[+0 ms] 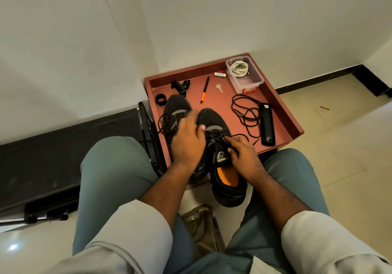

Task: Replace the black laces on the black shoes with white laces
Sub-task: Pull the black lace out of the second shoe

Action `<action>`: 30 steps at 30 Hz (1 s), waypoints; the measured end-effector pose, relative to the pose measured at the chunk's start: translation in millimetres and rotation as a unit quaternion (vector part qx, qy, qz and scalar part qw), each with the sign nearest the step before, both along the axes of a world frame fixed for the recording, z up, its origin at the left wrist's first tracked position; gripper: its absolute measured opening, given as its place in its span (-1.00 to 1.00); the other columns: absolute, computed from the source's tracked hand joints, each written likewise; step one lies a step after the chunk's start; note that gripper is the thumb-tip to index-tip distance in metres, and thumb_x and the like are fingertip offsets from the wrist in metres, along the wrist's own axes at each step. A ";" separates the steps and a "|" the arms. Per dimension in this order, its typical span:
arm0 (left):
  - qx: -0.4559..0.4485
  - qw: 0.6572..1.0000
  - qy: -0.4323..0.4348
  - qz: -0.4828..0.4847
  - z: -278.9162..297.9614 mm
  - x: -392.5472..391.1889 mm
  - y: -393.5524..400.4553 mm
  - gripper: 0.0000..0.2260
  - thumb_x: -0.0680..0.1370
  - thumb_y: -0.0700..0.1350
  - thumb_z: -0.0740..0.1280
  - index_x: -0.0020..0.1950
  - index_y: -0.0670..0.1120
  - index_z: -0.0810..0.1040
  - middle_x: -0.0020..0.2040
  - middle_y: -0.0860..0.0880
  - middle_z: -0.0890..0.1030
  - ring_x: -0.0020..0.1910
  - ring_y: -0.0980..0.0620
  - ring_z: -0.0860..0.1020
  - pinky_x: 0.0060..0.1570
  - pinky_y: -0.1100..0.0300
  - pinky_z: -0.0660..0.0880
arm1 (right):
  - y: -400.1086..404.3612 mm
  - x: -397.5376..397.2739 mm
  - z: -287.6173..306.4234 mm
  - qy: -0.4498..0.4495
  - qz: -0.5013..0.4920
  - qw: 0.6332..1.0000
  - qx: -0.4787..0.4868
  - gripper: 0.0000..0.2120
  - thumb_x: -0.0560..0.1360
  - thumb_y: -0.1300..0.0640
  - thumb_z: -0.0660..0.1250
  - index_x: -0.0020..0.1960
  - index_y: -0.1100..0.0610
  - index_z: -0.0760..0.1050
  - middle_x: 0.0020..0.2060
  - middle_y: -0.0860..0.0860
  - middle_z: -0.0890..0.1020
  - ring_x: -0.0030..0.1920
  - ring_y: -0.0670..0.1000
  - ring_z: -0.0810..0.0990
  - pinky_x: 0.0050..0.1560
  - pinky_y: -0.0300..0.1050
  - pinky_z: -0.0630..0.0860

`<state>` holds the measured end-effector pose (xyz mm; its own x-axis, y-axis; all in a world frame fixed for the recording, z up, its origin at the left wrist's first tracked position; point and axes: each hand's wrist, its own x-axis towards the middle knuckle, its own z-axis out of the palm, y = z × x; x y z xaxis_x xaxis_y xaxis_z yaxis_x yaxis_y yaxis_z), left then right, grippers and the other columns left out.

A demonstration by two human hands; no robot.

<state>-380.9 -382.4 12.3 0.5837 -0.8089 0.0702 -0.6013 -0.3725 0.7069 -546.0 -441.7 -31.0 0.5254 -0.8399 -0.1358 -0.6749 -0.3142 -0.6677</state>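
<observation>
My right hand has its fingers curled, pinching the black lace over the near shoe at frame centre. My left hand lies with fingers relaxed across the other shoe, just left of it. Both shoes sit on the red tray; a loose black lace lies right of them, and white laces fill the clear box at upper right.
</observation>
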 end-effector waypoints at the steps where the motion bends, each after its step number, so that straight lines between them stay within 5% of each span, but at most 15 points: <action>1: 0.035 0.996 -0.049 -0.073 -3.0 -6.9 -1.6 -0.60 0.62 -0.07 0.24 0.44 0.12 0.29 0.30 0.00 0.44 0.02 -0.12 0.60 -0.08 -0.04 0.59 | 0.4 0.9 0.4 -0.001 0.002 1.000 0.001 -0.57 0.55 0.26 0.26 0.41 0.11 0.41 0.12 0.02 0.47 0.18 0.06 0.44 0.30 0.02 0.40; 3: 0.118 0.974 -0.115 -0.155 -9.2 -17.9 -1.9 -0.58 0.63 -0.11 0.22 0.47 0.11 0.27 0.39 0.01 0.36 0.05 -0.16 0.60 -0.09 -0.06 0.58 | 1.5 0.8 1.1 -0.003 0.002 1.000 0.000 -0.57 0.54 0.27 0.27 0.40 0.13 0.41 0.13 0.03 0.48 0.18 0.06 0.45 0.30 0.02 0.41; 6: 0.156 0.971 -0.124 -0.132 -17.8 -15.2 -2.1 -0.79 0.62 -0.13 0.20 0.23 -0.03 0.50 0.08 -0.05 0.44 -0.05 -0.18 0.57 -0.14 -0.03 0.53 | 2.8 0.1 1.9 -0.010 -0.001 1.000 0.002 -0.57 0.54 0.27 0.27 0.40 0.13 0.42 0.12 0.03 0.48 0.18 0.06 0.45 0.30 0.00 0.40; 10: 0.053 0.991 -0.074 -0.095 -10.1 -15.6 -2.7 -0.87 0.61 -0.22 0.21 0.04 -0.11 0.55 0.01 -0.05 0.45 -0.15 -0.09 0.54 -0.19 0.01 0.52 | 0.9 -0.7 1.8 -0.009 0.000 1.000 0.011 -0.58 0.55 0.26 0.26 0.41 0.12 0.41 0.12 0.02 0.48 0.19 0.05 0.44 0.31 -0.01 0.39; 13: -0.085 0.994 0.048 0.056 -1.9 -6.1 -3.6 -0.85 0.60 -0.29 0.21 0.00 -0.14 0.56 0.02 -0.02 0.46 -0.12 0.07 0.46 -0.11 0.25 0.47 | -0.6 -1.1 2.0 -0.010 0.000 1.000 0.015 -0.58 0.56 0.25 0.25 0.41 0.12 0.41 0.11 0.00 0.47 0.20 0.05 0.43 0.33 -0.02 0.37; 15: -0.172 0.958 0.118 0.196 -1.0 15.0 -7.4 -0.84 0.59 -0.26 0.21 0.00 -0.06 0.54 0.03 -0.04 0.46 -0.07 0.00 0.50 -0.07 0.13 0.51 | -1.4 0.3 1.6 -0.009 -0.001 1.000 0.015 -0.58 0.57 0.24 0.25 0.42 0.11 0.40 0.10 -0.02 0.46 0.21 0.05 0.43 0.33 -0.01 0.36; 17: -0.255 0.879 0.220 0.338 0.9 45.1 -10.9 -0.85 0.61 -0.16 0.17 0.00 0.09 0.45 0.03 -0.12 0.53 -0.22 -0.04 0.58 -0.29 0.03 0.57 | -1.6 1.9 1.3 -0.006 -0.001 1.000 0.017 -0.58 0.57 0.23 0.25 0.42 0.10 0.40 0.12 -0.01 0.47 0.22 0.06 0.43 0.33 -0.01 0.36; 19: -0.318 0.778 0.327 0.433 4.6 67.7 -10.7 -0.87 0.65 -0.19 0.10 0.05 0.02 0.40 -0.05 -0.16 0.54 -0.44 0.08 0.52 -0.51 0.18 0.46 | -1.2 1.4 1.0 -0.003 -0.004 1.000 0.023 -0.58 0.57 0.22 0.25 0.42 0.09 0.39 0.14 0.01 0.47 0.22 0.07 0.43 0.33 0.00 0.37; 21: -0.339 0.748 0.335 0.461 9.8 76.9 -7.4 -0.86 0.64 -0.27 0.09 0.10 -0.09 0.39 -0.03 -0.11 0.49 -0.33 0.06 0.54 -0.42 0.22 0.49 | -1.2 0.1 1.1 -0.002 -0.006 1.000 0.026 -0.57 0.57 0.22 0.25 0.43 0.10 0.38 0.15 0.02 0.48 0.22 0.07 0.43 0.33 0.01 0.37; 23: -0.290 0.827 0.234 0.422 17.6 70.0 -3.6 -0.72 0.59 -0.34 0.19 0.27 -0.12 0.41 0.22 -0.08 0.44 0.05 0.09 0.52 -0.05 0.37 0.53 | -1.4 0.4 0.7 0.001 -0.006 1.000 0.024 -0.57 0.57 0.22 0.25 0.43 0.11 0.38 0.15 0.03 0.47 0.22 0.08 0.43 0.33 0.02 0.37; 25: -0.207 0.935 0.147 0.248 20.9 47.2 -3.4 -0.60 0.58 -0.33 0.25 0.40 -0.10 0.39 0.36 0.01 0.41 0.18 0.24 0.45 0.12 0.48 0.44 | -1.3 2.0 0.2 0.007 -0.004 1.000 0.024 -0.57 0.57 0.22 0.25 0.43 0.11 0.38 0.14 0.02 0.47 0.22 0.08 0.43 0.32 0.01 0.38; 26: -0.157 0.972 0.119 0.126 19.7 33.6 -4.6 -0.60 0.59 -0.30 0.26 0.41 -0.07 0.41 0.36 0.03 0.44 0.22 0.22 0.46 0.19 0.38 0.46 | -1.1 2.7 0.2 0.009 -0.004 1.000 0.024 -0.57 0.57 0.22 0.26 0.43 0.11 0.38 0.14 0.02 0.47 0.22 0.08 0.43 0.32 0.01 0.38; 28: -0.045 0.994 0.030 -0.091 11.0 5.7 -4.5 -0.65 0.60 -0.23 0.27 0.37 -0.02 0.47 0.32 0.04 0.50 0.25 0.11 0.48 0.25 0.12 0.49 | -1.0 2.9 0.3 0.006 -0.006 1.000 0.023 -0.58 0.56 0.23 0.27 0.42 0.13 0.39 0.13 0.03 0.47 0.21 0.09 0.43 0.31 0.03 0.40; 30: 0.049 0.981 -0.035 -0.185 -4.0 -14.9 -3.7 -0.66 0.61 -0.19 0.24 0.38 0.01 0.46 0.32 0.04 0.48 0.24 0.00 0.51 0.20 0.01 0.49 | -0.3 1.5 0.8 -0.003 -0.004 1.000 0.019 -0.58 0.55 0.25 0.27 0.40 0.14 0.41 0.12 0.05 0.49 0.18 0.11 0.45 0.28 0.07 0.41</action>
